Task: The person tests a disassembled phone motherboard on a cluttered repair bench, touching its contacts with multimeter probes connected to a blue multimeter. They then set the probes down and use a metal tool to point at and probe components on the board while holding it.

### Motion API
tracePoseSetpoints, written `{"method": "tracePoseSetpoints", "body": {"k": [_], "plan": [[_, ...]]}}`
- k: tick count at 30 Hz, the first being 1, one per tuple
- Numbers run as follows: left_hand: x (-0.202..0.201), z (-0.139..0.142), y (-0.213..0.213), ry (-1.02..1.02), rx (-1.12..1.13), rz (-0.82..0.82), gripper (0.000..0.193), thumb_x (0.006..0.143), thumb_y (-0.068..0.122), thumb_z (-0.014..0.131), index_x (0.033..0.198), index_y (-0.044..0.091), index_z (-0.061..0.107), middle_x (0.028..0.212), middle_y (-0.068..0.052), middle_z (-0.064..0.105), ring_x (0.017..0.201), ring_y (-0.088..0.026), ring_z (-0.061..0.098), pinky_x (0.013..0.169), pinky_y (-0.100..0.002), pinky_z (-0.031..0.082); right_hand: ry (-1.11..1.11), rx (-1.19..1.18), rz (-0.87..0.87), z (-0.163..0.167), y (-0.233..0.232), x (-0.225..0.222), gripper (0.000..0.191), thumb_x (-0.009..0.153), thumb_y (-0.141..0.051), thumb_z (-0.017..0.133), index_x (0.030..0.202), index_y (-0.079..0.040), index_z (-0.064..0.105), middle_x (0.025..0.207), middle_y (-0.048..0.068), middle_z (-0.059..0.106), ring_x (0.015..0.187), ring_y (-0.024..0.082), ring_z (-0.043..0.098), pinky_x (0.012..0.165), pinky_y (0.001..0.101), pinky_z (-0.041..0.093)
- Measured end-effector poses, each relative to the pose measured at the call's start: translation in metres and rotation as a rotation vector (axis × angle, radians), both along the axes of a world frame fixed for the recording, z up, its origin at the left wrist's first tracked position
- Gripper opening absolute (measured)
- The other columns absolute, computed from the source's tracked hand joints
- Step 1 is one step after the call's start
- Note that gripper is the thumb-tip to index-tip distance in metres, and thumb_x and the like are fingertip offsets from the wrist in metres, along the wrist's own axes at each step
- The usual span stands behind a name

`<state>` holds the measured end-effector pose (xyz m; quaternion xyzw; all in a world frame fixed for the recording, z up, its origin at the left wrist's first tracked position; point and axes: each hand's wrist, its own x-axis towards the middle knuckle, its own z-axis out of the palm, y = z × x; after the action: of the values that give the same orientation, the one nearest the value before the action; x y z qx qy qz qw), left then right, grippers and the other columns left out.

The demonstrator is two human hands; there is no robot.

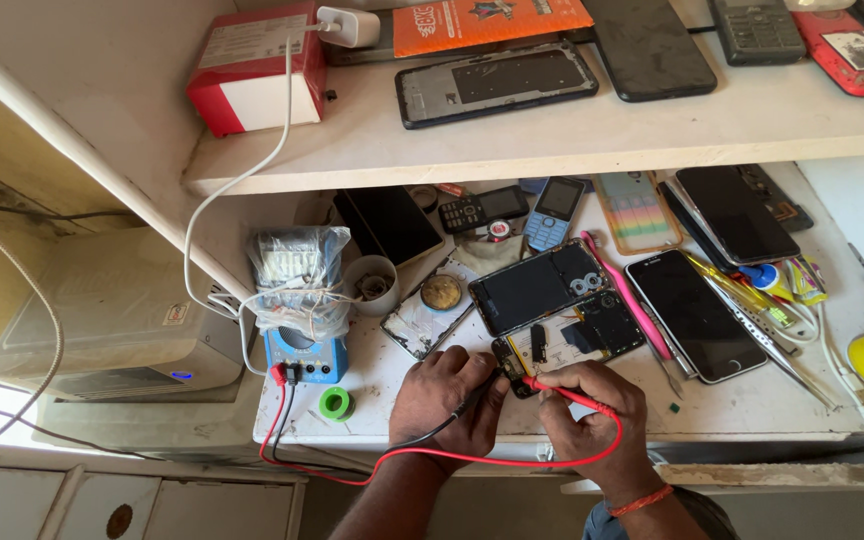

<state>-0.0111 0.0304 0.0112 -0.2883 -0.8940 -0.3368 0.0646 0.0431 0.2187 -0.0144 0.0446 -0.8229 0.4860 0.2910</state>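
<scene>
1. The opened phone [567, 340] lay flat near the front edge of the workbench [752, 405], its back cover off and its circuitry and black shielding exposed.
2. It looked light, thin and stiff, and probably fragile where the bare board showed; the safest hold seemed to be its outer frame edges, never the components.
3. The left hand [449, 398] rested knuckles-up at the phone's near-left corner, fingers curled and pinching the black probe [477, 400], tip aimed at the board.
4. The right hand [592, 415] sat just beside it, wrist bent inward, thumb and fingers pressed around the red probe [560, 392], which also pointed into the phone's lower end.
5. Red and black leads looped over the front edge back to the blue multimeter [304, 352] near the bench's left edge, with a green tape roll [335, 403] beside it.
6. Other phones [697, 312], tweezers and a pink toothbrush [624, 295] lay toward the right side.
</scene>
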Motion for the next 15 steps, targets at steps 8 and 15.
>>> {"method": "tracePoseSetpoints", "body": {"k": [8, 15], "plan": [[0.0003, -0.001, 0.0005, 0.023, 0.007, -0.001, 0.019, 0.091, 0.026, 0.068, 0.099, 0.01, 0.069, 0.088, -0.012, 0.065, 0.086, -0.036, 0.064, 0.075, -0.049, 0.05, 0.005, 0.009, 0.014, 0.0021, -0.0002, 0.0003, 0.02, 0.076, 0.005, 0.068, 0.093, -0.004, 0.073, 0.082, 0.007, 0.076, 0.07, 0.014, 0.074, 0.062, 0.0259, 0.059], [-0.0002, -0.0028, -0.0003, 0.02, 0.007, -0.003, 0.018, 0.091, 0.027, 0.068, 0.097, 0.01, 0.069, 0.086, -0.012, 0.065, 0.084, -0.036, 0.064, 0.074, -0.049, 0.05, -0.021, -0.007, 0.03, 0.0034, -0.0029, 0.0004, 0.019, 0.076, 0.005, 0.07, 0.093, -0.004, 0.075, 0.081, 0.007, 0.076, 0.069, 0.014, 0.074, 0.061, 0.0259, 0.059]]}}
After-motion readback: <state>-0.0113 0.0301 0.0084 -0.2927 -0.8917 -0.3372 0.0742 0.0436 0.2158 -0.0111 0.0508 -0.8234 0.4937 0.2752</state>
